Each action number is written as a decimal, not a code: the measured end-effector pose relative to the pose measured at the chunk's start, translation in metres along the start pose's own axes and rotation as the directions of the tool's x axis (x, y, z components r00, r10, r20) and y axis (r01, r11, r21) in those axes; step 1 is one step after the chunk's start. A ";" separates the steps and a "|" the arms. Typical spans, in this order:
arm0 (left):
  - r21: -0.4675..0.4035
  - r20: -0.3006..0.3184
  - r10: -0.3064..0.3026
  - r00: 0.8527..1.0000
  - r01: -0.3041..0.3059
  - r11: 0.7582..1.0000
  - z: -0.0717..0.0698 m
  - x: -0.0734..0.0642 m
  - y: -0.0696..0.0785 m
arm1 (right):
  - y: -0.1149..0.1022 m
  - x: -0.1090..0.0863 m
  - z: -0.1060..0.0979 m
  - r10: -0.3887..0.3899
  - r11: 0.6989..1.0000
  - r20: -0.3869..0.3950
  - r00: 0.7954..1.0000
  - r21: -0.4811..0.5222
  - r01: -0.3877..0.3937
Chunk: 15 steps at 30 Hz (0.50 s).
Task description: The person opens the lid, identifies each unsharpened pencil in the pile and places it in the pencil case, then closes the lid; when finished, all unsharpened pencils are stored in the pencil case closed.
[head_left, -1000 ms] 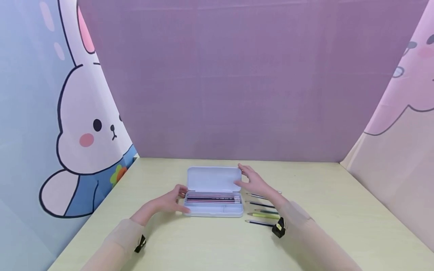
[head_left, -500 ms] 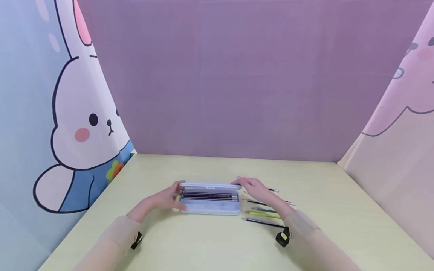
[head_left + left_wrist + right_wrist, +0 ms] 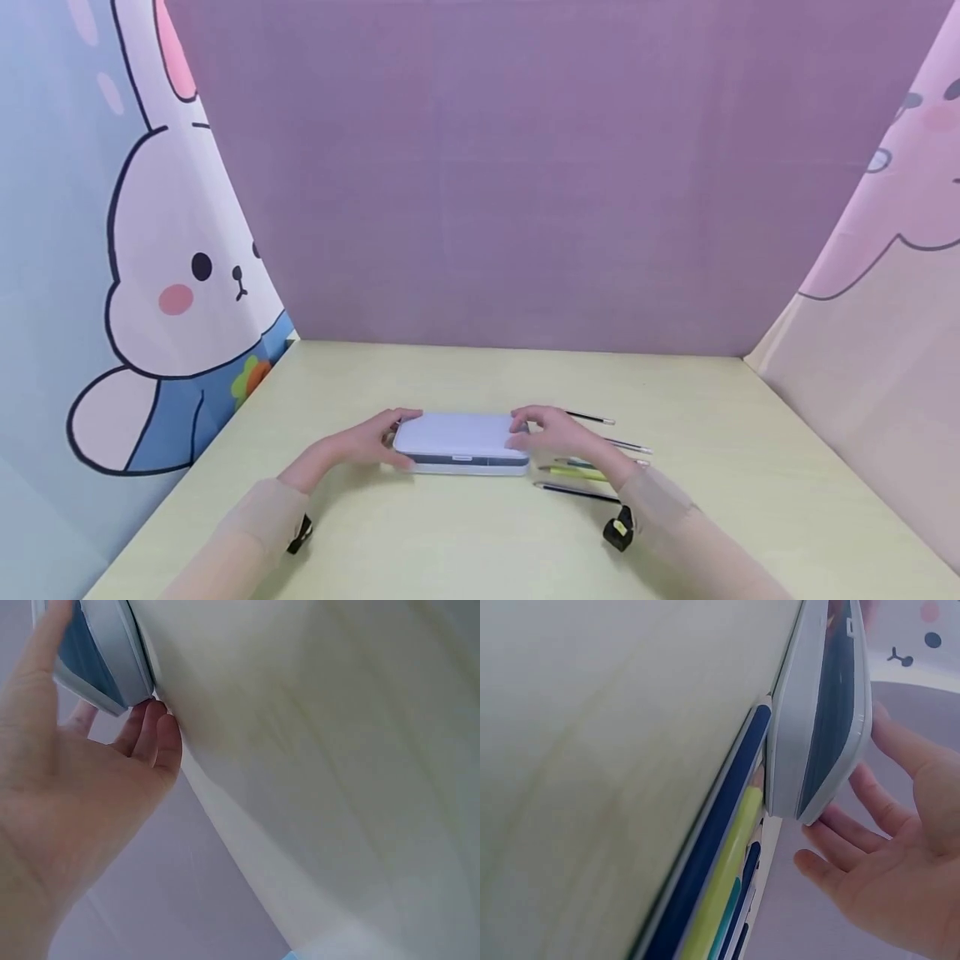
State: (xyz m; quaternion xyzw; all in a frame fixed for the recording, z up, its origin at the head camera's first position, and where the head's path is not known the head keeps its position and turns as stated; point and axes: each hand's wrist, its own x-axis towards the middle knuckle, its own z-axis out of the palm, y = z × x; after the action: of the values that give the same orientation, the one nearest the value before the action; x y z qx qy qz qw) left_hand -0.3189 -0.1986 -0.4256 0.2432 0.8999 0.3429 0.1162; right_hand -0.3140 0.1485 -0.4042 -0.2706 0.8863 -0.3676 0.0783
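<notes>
A pale pencil case point(image 3: 457, 435) lies on the table with its lid lowered almost fully; a dark gap runs along the front under the rim. My left hand point(image 3: 366, 442) grips its left end, thumb at the front corner and fingers round the far side. At the opposite end my right hand point(image 3: 557, 433) holds the lid, its thumb point(image 3: 904, 739) against the upper edge and fingers curled by the end wall. The contents are hidden by the lid. In the left wrist view the fingertips touch the base of the case point(image 3: 124, 652).
Several pencils lie right of the case, partly under my right forearm: a dark blue one point(image 3: 576, 492), a yellow-green one point(image 3: 573, 472) and others behind. A purple backdrop point(image 3: 480, 175) stands at the table's point(image 3: 465, 542) far edge, with printed curtains point(image 3: 172, 250) at the sides.
The lid has swung from fully raised at the back down over the tray, covering the pencils inside. My right hand came down and forward with it; my left hand has stayed at the left end.
</notes>
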 end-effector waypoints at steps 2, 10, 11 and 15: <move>0.006 0.001 -0.010 1.000 0.010 1.000 0.002 0.001 0.000 | 0.001 0.000 0.001 0.015 1.000 0.007 1.000 0.006 -0.015; 0.019 -0.016 -0.017 1.000 0.018 1.000 0.004 0.001 -0.001 | 0.006 0.004 0.003 0.059 0.997 0.031 0.998 -0.056 -0.057; 0.022 -0.017 -0.014 1.000 0.014 1.000 0.004 0.001 -0.001 | 0.006 0.004 0.004 0.059 0.996 0.028 0.998 -0.068 -0.057; 0.035 -0.026 -0.016 1.000 0.017 0.999 0.004 0.001 0.001 | 0.007 0.004 0.006 0.052 0.995 0.000 0.999 -0.080 -0.052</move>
State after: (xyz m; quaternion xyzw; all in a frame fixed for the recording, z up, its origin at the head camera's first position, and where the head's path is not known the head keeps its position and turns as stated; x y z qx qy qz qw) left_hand -0.3176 -0.1953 -0.4276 0.2333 0.9092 0.3290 0.1031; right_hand -0.3180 0.1469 -0.4125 -0.2506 0.9069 -0.3296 0.0779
